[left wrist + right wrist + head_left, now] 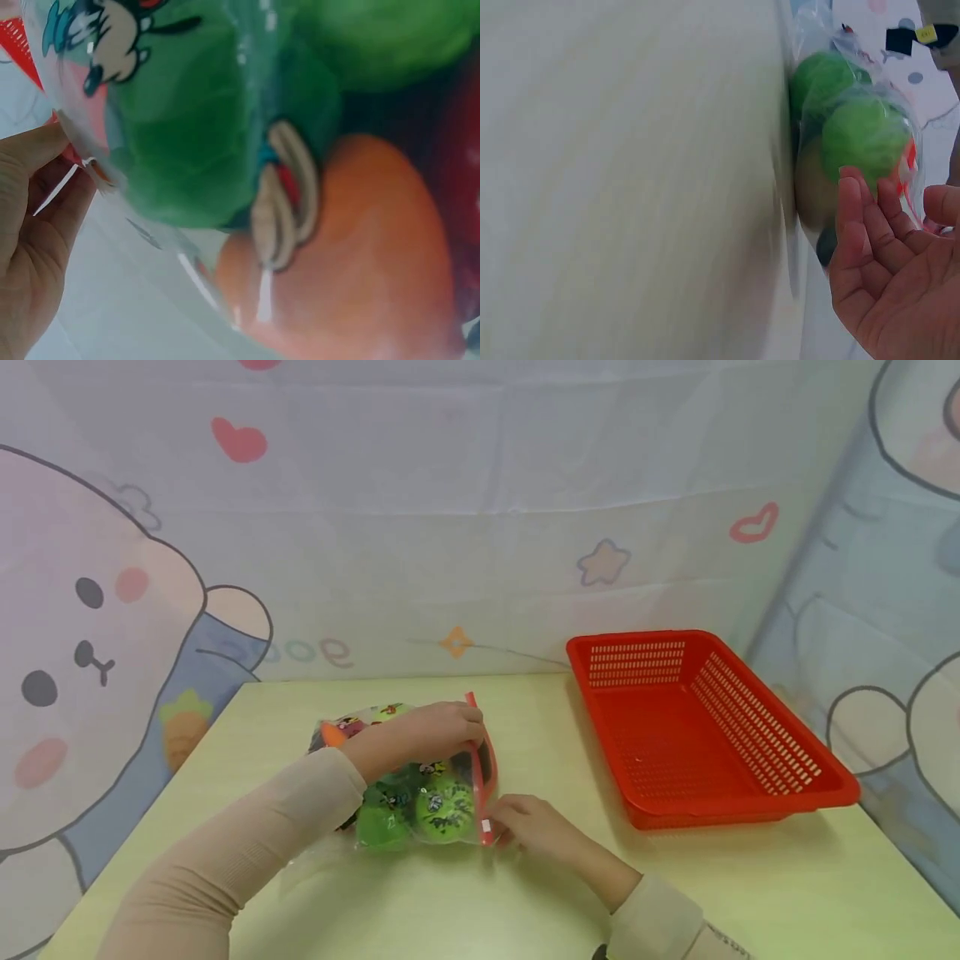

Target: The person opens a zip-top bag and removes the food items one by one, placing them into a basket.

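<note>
1. Plastic bag (432, 802), clear with cartoon prints, lying on pale table (405, 910), left of red basket (720, 808).
2. Points mouth-right, basket side. Long axis roughly left to right; hard to fix exactly with left end partly behind sleeve (247, 835).
3. Red zip strip (478, 781) along mouth, far to near, slightly slanted; white tag (486, 827) at near corner.
4. Left hand (427, 728): pinching far part of red edge, thumb and fingers nearly together on it.
5. Right hand (536, 827): at near corner of mouth, fingers only slightly bent, thumb well apart, no grip visible. Actual contact: cannot tell.
6. Inside bag: green round pieces (382, 831), orange piece (375, 262), red piece (465, 157). Partly covered by left hand and sleeve.
7. Cut off in left wrist view: orange piece at bottom, red piece at right, both soft. Mostly blurred table in right wrist view.
</note>
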`<state>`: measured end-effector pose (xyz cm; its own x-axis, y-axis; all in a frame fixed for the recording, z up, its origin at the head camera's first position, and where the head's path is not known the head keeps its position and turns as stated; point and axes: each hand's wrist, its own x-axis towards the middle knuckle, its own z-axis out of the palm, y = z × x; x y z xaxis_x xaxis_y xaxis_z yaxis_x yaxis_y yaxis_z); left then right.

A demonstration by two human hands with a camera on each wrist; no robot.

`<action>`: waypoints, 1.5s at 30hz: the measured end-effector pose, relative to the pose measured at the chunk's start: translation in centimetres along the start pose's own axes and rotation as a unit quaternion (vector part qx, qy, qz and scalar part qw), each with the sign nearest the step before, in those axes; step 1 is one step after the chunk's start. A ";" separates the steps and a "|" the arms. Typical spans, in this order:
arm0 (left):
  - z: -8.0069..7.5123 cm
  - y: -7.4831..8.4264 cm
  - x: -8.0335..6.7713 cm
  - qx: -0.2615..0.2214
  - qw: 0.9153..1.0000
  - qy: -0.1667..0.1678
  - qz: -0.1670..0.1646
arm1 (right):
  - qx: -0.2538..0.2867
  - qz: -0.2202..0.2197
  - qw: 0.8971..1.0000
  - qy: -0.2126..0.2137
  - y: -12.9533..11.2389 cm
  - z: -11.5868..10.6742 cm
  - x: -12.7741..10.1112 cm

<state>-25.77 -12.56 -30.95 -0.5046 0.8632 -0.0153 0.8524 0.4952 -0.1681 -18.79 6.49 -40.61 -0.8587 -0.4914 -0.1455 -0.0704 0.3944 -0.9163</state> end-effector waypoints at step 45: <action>0.5 -0.1 -1.6 0.017 0.992 0.121 -0.034 | -0.224 -0.070 0.961 0.147 -1.5 -0.4 8.6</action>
<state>-25.09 -14.06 -31.39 -0.5102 0.8276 0.2339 0.8100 0.5538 -0.1928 -26.22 1.95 -40.32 -0.9261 -0.3505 0.1396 -0.3515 0.6672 -0.6567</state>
